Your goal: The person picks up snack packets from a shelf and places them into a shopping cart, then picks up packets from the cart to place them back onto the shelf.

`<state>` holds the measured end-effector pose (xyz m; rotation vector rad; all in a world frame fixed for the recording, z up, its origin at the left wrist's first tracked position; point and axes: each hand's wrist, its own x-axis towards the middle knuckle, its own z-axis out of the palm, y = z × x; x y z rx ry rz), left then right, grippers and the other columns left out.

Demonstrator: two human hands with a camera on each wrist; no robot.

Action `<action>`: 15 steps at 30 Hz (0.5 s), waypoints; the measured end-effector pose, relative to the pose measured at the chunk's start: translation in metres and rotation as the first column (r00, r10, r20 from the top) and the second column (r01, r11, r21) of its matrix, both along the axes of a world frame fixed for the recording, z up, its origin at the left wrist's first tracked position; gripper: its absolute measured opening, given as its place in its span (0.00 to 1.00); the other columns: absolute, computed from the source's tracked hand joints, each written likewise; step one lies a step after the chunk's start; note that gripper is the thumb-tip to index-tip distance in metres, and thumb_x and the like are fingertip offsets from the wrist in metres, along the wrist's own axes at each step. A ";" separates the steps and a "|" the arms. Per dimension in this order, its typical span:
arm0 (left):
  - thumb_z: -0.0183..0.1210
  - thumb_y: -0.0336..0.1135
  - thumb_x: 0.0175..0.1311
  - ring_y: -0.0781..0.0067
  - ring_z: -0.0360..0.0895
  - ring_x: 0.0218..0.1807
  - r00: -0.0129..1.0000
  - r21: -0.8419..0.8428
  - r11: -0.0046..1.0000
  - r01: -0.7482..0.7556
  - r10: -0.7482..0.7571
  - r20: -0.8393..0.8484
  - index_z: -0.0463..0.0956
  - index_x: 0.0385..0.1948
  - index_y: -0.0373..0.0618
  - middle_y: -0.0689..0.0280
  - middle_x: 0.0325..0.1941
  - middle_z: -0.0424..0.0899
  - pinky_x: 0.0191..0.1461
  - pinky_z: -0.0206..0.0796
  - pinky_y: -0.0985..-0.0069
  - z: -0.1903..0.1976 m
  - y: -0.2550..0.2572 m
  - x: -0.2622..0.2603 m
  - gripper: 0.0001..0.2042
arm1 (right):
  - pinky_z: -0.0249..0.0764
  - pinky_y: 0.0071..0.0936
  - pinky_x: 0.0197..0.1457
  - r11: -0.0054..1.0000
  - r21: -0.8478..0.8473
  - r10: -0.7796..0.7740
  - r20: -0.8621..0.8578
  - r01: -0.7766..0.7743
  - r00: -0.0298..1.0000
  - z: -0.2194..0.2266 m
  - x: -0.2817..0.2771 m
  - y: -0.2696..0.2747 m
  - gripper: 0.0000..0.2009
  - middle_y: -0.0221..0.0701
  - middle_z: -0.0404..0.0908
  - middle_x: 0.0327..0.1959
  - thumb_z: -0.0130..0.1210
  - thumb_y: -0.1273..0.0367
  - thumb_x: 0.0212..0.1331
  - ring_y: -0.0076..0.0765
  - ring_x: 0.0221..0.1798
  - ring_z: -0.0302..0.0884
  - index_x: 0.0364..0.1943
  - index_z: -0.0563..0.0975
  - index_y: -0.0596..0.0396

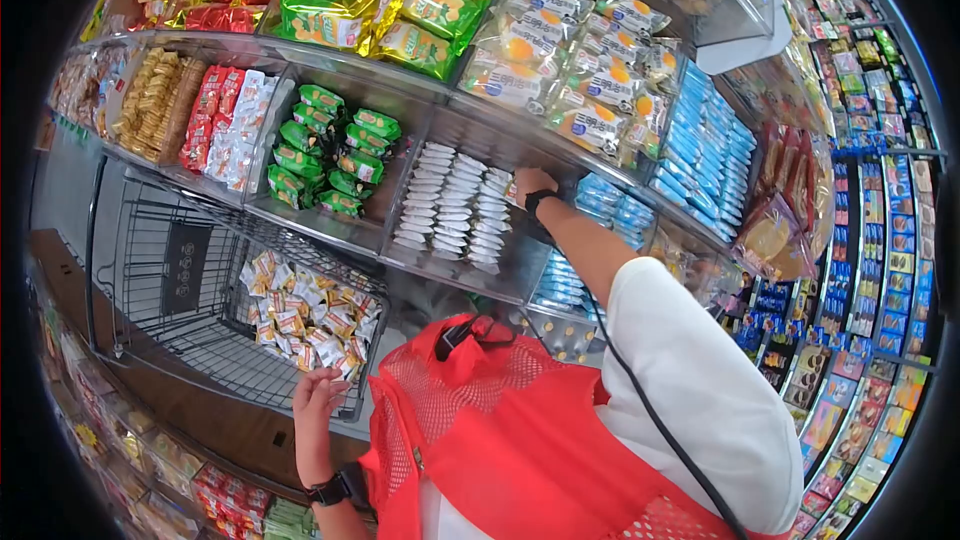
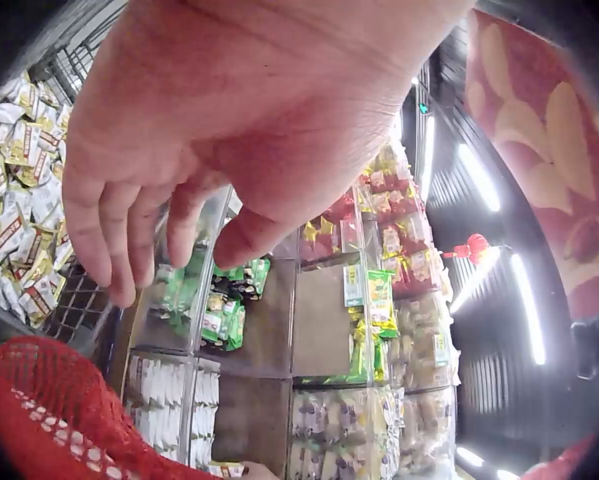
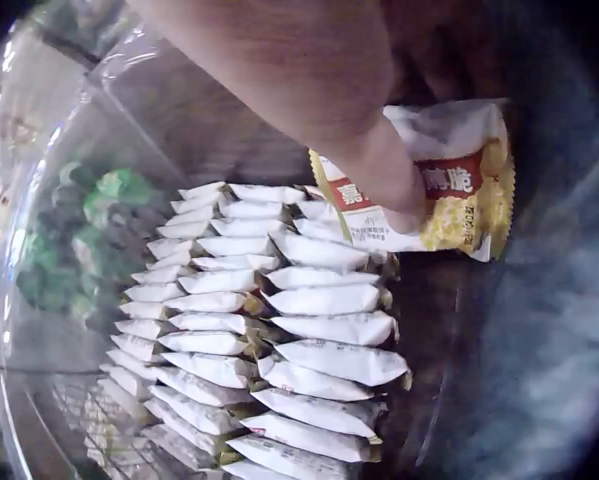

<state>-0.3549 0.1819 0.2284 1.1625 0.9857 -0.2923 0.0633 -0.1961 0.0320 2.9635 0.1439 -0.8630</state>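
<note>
My right hand (image 1: 535,185) reaches into a clear shelf bin. Its thumb presses on the printed face of a white and yellow snack packet (image 3: 455,205) with a red label, and the other fingers are behind it. The packet is held at the end of the rows of white snack packets (image 3: 325,328), which stand on edge in several lines. My left hand (image 1: 318,405) hangs by the shopping cart (image 1: 190,340), near its corner. In the left wrist view the fingers (image 2: 145,235) droop loosely and hold nothing.
A heap of similar white and yellow packets (image 1: 305,310) lies in the cart. Left of the white rows is a bin of green packets (image 1: 335,150); on the right are blue packets (image 1: 700,155). Clear dividers (image 1: 410,165) separate the bins, and a cable (image 1: 650,395) runs along the right arm.
</note>
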 end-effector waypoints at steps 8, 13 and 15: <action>0.52 0.35 0.73 0.69 0.81 0.50 0.989 -0.014 0.989 -0.148 0.147 -0.031 0.72 0.51 0.43 0.61 0.53 0.82 0.51 0.71 0.75 0.026 -0.012 -0.003 0.11 | 0.79 0.49 0.46 0.979 -0.185 0.086 -0.002 -0.085 0.996 -0.005 0.000 0.025 0.14 0.38 0.84 0.53 0.54 0.68 0.61 0.51 0.59 0.80 0.47 0.85 0.49; 0.50 0.35 0.74 0.69 0.82 0.50 0.983 -0.044 0.982 -0.182 0.181 -0.013 0.71 0.52 0.41 0.59 0.52 0.83 0.51 0.72 0.74 0.021 -0.017 -0.008 0.11 | 0.77 0.54 0.37 0.858 -0.439 0.288 -0.016 -0.265 0.958 -0.057 -0.017 0.025 0.14 0.37 0.84 0.53 0.52 0.71 0.62 0.49 0.55 0.80 0.48 0.86 0.49; 0.50 0.35 0.75 0.69 0.82 0.50 0.984 -0.039 0.983 -0.178 0.177 -0.023 0.71 0.52 0.42 0.59 0.52 0.83 0.51 0.72 0.74 0.022 -0.019 -0.006 0.11 | 0.80 0.47 0.39 0.941 -0.256 0.253 0.093 -0.222 0.963 -0.057 -0.019 0.016 0.13 0.41 0.84 0.53 0.51 0.71 0.63 0.47 0.56 0.80 0.46 0.85 0.53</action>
